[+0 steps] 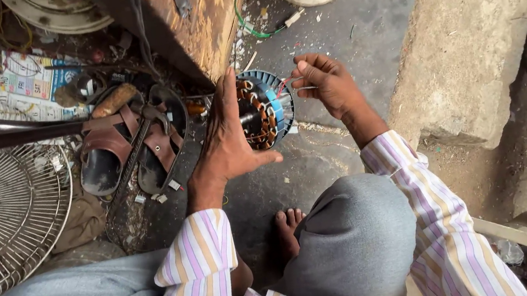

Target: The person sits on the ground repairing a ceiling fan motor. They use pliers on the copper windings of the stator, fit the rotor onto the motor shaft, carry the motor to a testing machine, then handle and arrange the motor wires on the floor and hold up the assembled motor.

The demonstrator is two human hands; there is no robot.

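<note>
Near the centre of the frame, a little above the middle, the left hand [226, 142] cups a round motor stator [266, 109] from its left side, palm and spread fingers pressed against the rim, so the copper-wound core with its blue outer band stands on edge facing the camera. The right hand [325, 81], just to the right of it, is pinched closed on a thin wire lead [300, 88] that runs back to the windings. The grip on the stator looks like an open-palm brace rather than a full wrap, so a hard tug on the lead could tip or roll it off the hand onto the dark floor [328, 21] below. Pulling at a sharp angle could also snap the fine wire or scrape its coating against the metal core. A bare foot [289, 228] rests directly beneath, in the lower middle, where a dropped stator would likely land. Brown sandals [124, 147] and a wire fan guard [10, 216] crowd the left side, leaving little room to shift.
</note>
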